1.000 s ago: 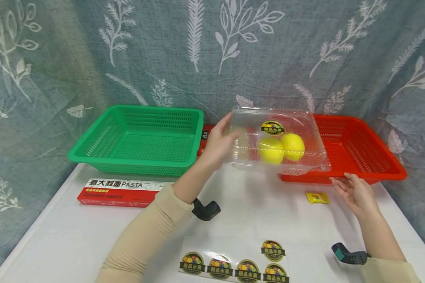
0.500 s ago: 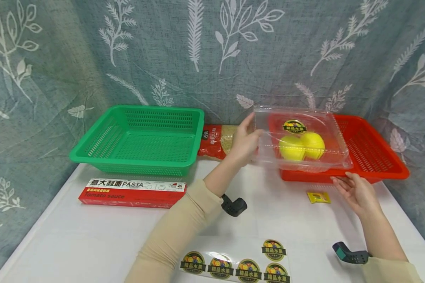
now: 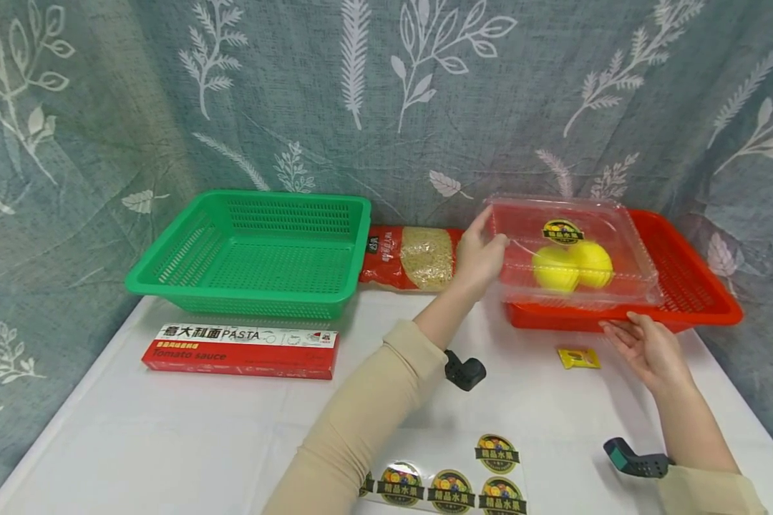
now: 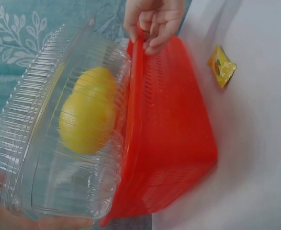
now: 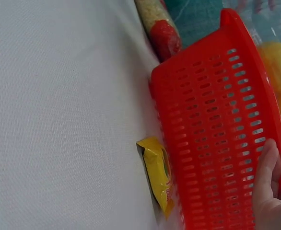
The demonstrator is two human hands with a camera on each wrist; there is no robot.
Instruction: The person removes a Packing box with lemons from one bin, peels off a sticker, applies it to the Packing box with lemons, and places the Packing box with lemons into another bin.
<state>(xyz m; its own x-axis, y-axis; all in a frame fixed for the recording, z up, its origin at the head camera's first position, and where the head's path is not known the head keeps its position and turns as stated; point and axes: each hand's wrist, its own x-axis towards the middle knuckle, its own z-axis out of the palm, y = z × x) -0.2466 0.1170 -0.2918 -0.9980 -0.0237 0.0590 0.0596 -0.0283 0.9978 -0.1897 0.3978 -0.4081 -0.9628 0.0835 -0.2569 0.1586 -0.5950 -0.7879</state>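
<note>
My left hand [image 3: 482,256] grips the left end of a clear plastic fruit box [image 3: 576,250], with thumb and fingers on its edge. Two yellow fruits [image 3: 556,269] sit inside, and a round black-and-gold sticker [image 3: 562,232] is on the lid. The box is over the left part of a red basket [image 3: 702,317]. In the left wrist view its underside is close to the basket's rim [image 4: 133,105]; whether they touch I cannot tell. My right hand [image 3: 653,350] holds the basket's front rim, fingers curled round it, as the right wrist view also shows.
Left of the red basket lies a red grain bag [image 3: 419,257], then a green basket [image 3: 283,265]. A pasta box [image 3: 241,352] lies in front of the green one. A small yellow packet [image 3: 578,357] and a sticker sheet [image 3: 451,458] are nearer me.
My left hand has carried the fruit box rightward, from between the baskets to above the red one. The grain bag has come into fuller view. My right hand stays on the rim.
</note>
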